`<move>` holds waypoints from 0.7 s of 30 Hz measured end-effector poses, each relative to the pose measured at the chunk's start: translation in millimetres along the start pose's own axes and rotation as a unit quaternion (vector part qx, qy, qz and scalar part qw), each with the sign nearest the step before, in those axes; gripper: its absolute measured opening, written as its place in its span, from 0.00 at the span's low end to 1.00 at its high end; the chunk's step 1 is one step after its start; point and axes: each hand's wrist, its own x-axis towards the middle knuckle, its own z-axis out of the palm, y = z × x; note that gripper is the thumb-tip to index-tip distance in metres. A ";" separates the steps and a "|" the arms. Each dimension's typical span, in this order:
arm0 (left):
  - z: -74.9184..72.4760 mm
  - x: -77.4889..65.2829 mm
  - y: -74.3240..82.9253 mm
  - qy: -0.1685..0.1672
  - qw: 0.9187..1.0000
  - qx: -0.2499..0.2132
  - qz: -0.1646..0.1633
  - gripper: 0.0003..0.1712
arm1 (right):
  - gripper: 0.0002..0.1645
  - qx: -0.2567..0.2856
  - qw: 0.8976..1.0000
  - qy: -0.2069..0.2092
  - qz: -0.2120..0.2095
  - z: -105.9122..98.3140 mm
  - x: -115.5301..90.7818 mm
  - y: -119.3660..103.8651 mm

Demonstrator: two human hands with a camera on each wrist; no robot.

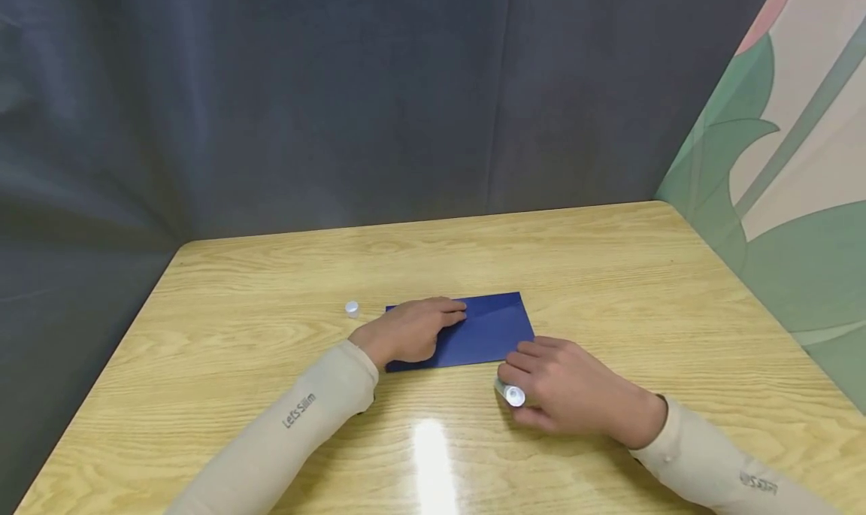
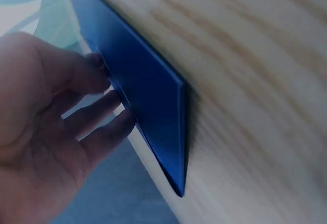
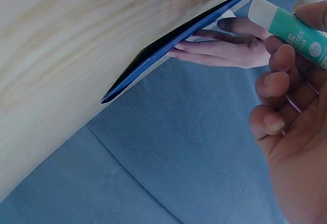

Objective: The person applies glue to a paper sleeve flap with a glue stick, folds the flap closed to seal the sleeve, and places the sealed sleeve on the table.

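A dark blue folded sheet of paper (image 1: 483, 331) lies on the table, its layers slightly apart at one corner in the right wrist view. My left hand (image 1: 416, 331) rests on its left half, fingers stretched over the surface. The left wrist view shows those fingertips (image 2: 122, 119) touching the blue paper (image 2: 148, 91). Just off the paper's near right corner, my right hand (image 1: 568, 387) grips a glue stick (image 1: 514, 396) between thumb and fingers. Its teal and white barrel (image 3: 299, 35) shows in the right wrist view. A small white cap (image 1: 352, 309) stands left of the paper.
The wood-grain table (image 1: 271, 289) runs back to a dark grey curtain (image 1: 338, 109). On the right rises a panel with a leaf and flower pattern (image 1: 805, 259). A bright light reflection (image 1: 433, 462) lies on the table's near part.
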 end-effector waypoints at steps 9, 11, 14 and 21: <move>-7.5 6.1 13.2 -0.025 0.998 0.043 -0.040 0.32 | 0.16 -0.003 1.000 -0.005 0.002 -3.4 2.3 0.6; -7.4 6.2 16.6 -0.031 0.996 0.061 -0.051 0.33 | 0.16 -0.003 1.000 -0.002 -0.001 -3.3 2.7 0.5; -6.8 6.1 18.3 -0.041 0.995 0.065 -0.059 0.33 | 0.16 -0.002 1.000 0.001 -0.004 -2.8 2.4 0.3; -6.7 9.0 0.9 -0.036 0.999 -0.018 -0.022 0.30 | 0.15 -0.003 1.000 0.000 -0.003 -2.4 1.9 0.2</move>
